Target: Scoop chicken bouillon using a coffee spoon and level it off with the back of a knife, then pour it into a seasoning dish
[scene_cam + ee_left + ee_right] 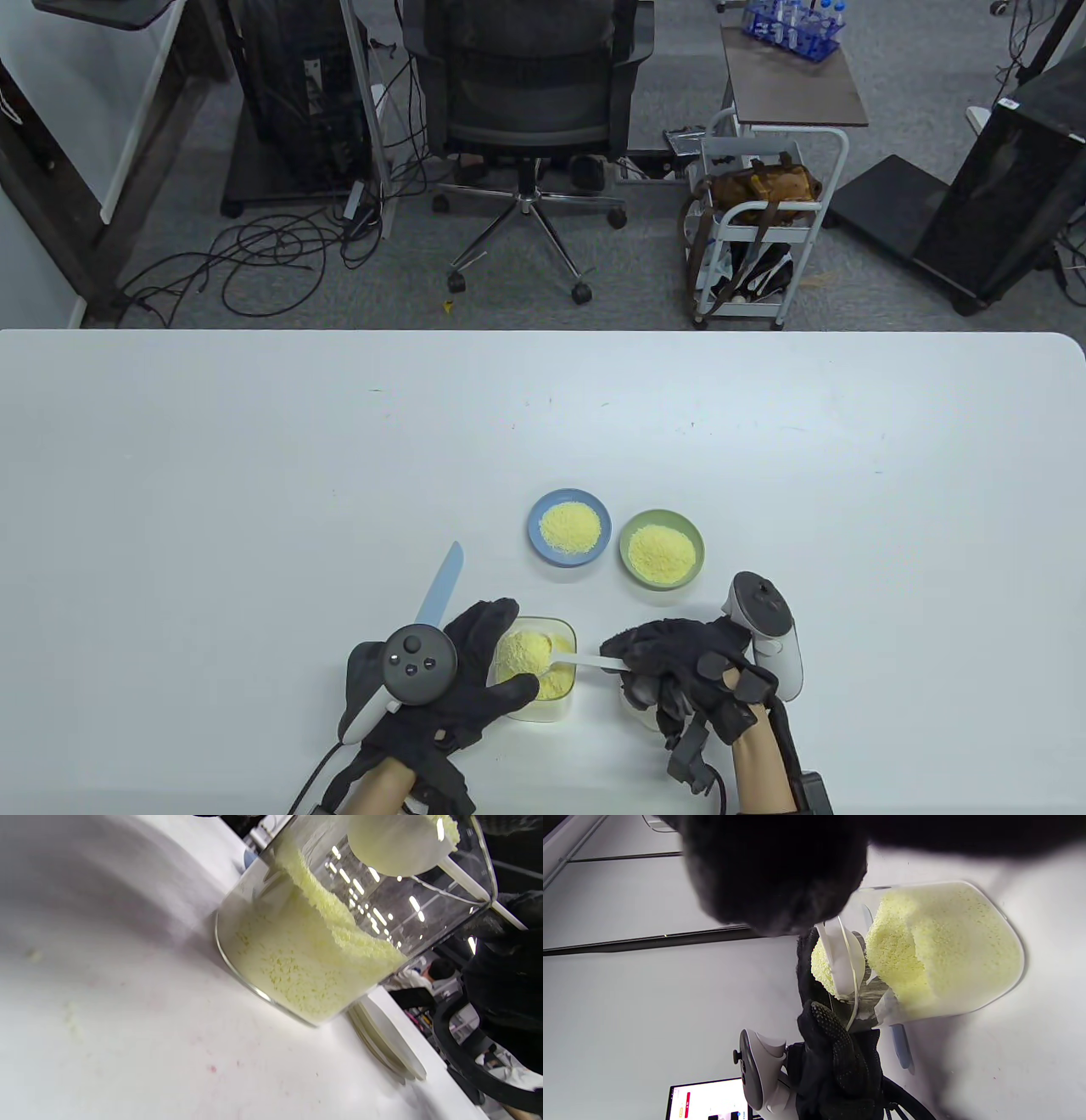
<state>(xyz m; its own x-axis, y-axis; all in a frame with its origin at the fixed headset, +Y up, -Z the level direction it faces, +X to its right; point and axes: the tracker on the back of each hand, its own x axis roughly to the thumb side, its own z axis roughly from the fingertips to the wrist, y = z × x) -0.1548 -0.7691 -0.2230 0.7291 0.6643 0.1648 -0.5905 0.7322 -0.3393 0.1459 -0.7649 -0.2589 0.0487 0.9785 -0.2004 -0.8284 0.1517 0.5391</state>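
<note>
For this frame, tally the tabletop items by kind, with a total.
Small round seasoning dishes holding yellow granules: 2, a blue one and a green one
Clear plastic container of chicken bouillon: 1
White coffee spoon: 1
Pale blue knife: 1
White round lid: 1
Total: 6

Glossy clear plastic container (382,912), grainy yellow bouillon (297,963) (coarse crumbs), smooth white plastic spoon (570,659), matt table (254,475).
</note>
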